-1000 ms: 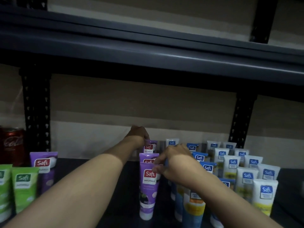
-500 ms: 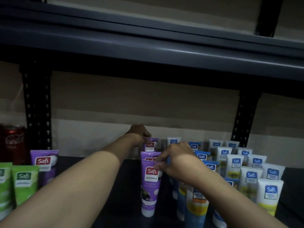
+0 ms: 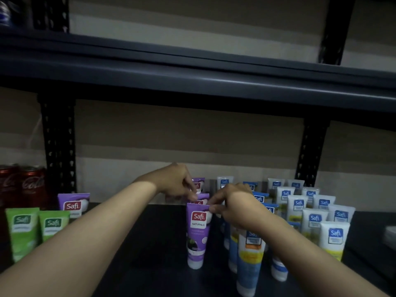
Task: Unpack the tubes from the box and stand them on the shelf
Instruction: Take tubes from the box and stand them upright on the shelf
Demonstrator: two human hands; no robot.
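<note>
Three purple Safi tubes stand cap-down in a row running front to back on the dark shelf [image 3: 150, 243]. My right hand [image 3: 232, 203] pinches the top right corner of the front purple tube [image 3: 197, 232]. My left hand [image 3: 173, 183] reaches over from the left, its fingertips closed on the top of the middle purple tube [image 3: 203, 197]. The back purple tube [image 3: 198, 183] stands free behind them. The box is out of view.
Blue tubes [image 3: 249, 260] and white tubes [image 3: 334, 239] stand in rows just right of the purple row. Green tubes [image 3: 23, 230], another purple tube [image 3: 74, 205] and cola cans [image 3: 32, 183] are at the left. An upper shelf beam [image 3: 192, 82] hangs overhead.
My left hand's fingers have come forward from the back purple tube to the middle one. My right hand stays at the front tube's top.
</note>
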